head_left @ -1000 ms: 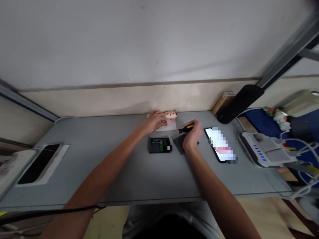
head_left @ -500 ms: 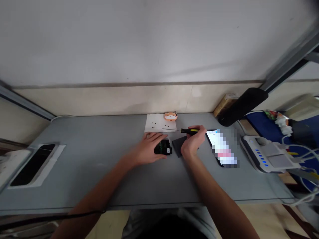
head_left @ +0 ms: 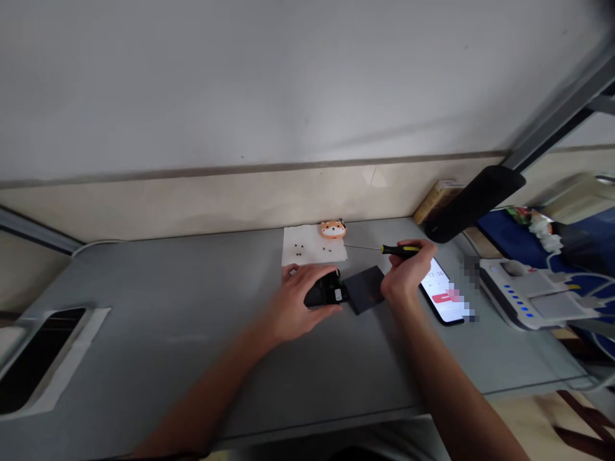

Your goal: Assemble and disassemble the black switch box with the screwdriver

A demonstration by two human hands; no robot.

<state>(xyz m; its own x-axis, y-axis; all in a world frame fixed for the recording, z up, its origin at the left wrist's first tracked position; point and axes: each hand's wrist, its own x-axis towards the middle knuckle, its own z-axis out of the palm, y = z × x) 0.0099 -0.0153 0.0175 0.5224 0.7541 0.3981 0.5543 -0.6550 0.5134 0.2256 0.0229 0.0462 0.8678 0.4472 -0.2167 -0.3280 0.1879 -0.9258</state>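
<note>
My left hand (head_left: 300, 301) grips a small black electronic device (head_left: 328, 292) by its sides, thumb at the near edge and fingers at the far edge. A white label and part of a green board show on it. In my right hand (head_left: 407, 272) is a screwdriver (head_left: 401, 251) with a black and yellow handle, its thin shaft pointing left above the table. Between the hands a dark square panel (head_left: 366, 289) lies flat beside the device. Behind them, several tiny dark screws (head_left: 298, 250) rest on a white paper (head_left: 312, 240).
An orange animal-face case (head_left: 333, 229) sits at the paper's back corner. Right of my hand lies a lit phone (head_left: 446, 298), then a white power strip (head_left: 521, 298). A black cylinder (head_left: 473, 203) leans near a box (head_left: 437, 200). Another dark phone (head_left: 43, 358) is far left.
My right hand has moved right with the screwdriver, away from the device, and more of the dark panel shows. My left hand keeps hold of the device. The view has shifted slightly.
</note>
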